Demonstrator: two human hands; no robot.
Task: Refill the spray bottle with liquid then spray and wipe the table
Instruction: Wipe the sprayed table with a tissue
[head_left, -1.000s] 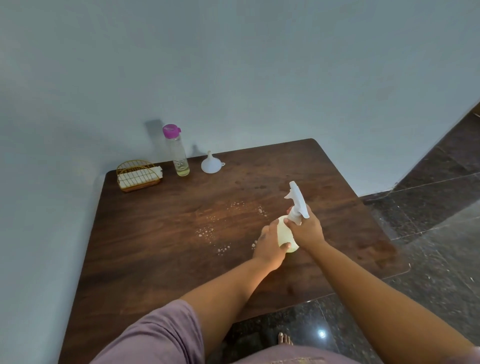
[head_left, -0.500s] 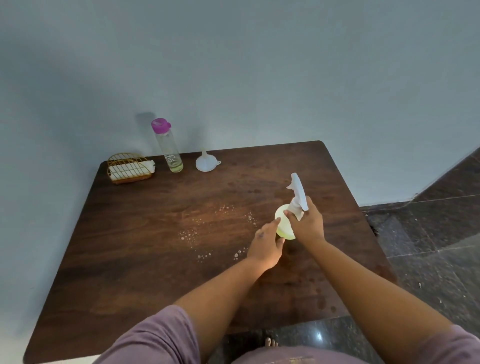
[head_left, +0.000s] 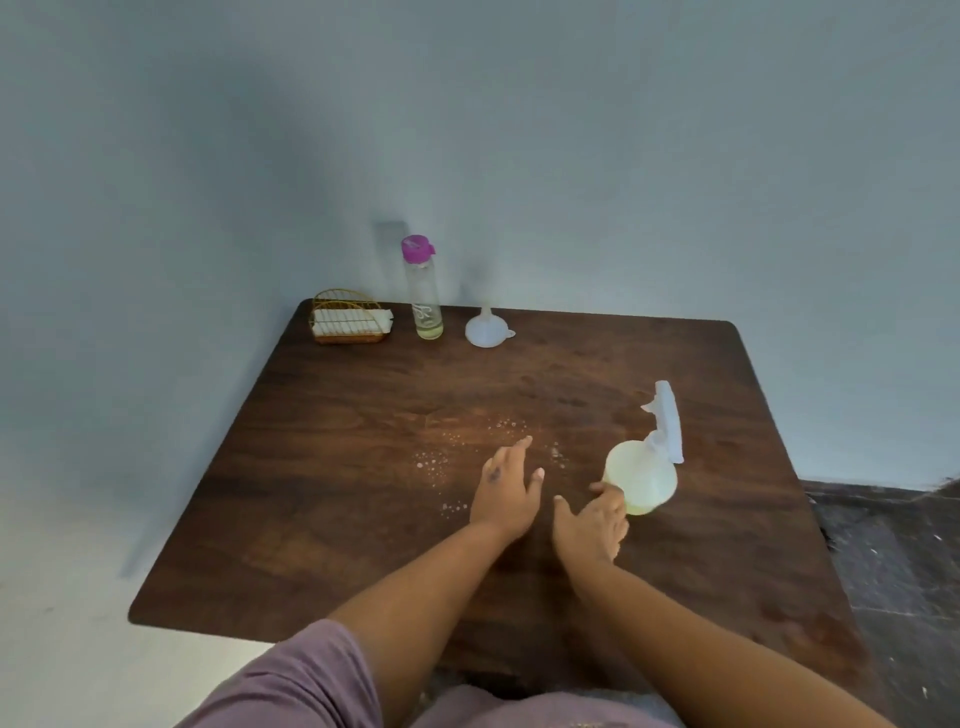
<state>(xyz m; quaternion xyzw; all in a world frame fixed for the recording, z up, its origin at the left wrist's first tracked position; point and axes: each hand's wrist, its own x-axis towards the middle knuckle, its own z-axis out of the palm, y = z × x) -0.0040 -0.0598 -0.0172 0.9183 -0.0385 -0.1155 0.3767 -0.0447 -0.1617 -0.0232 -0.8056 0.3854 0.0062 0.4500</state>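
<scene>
Right hand (head_left: 592, 522) has its fingers loosely spread, fingertips just touching the base of the spray bottle (head_left: 643, 480), which stands on the table (head_left: 337, 519) with pale yellow liquid inside. Left hand (head_left: 506, 491) hovers open, fingers apart, gripping nothing, by the droplets (head_left: 431, 462). At the back, a clear bottle (head_left: 426, 293) holds a little yellowish liquid, funnel (head_left: 485, 328) beside it.

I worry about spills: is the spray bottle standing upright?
Upright: the spray bottle rests on its base on the table, trigger head on top.
</scene>
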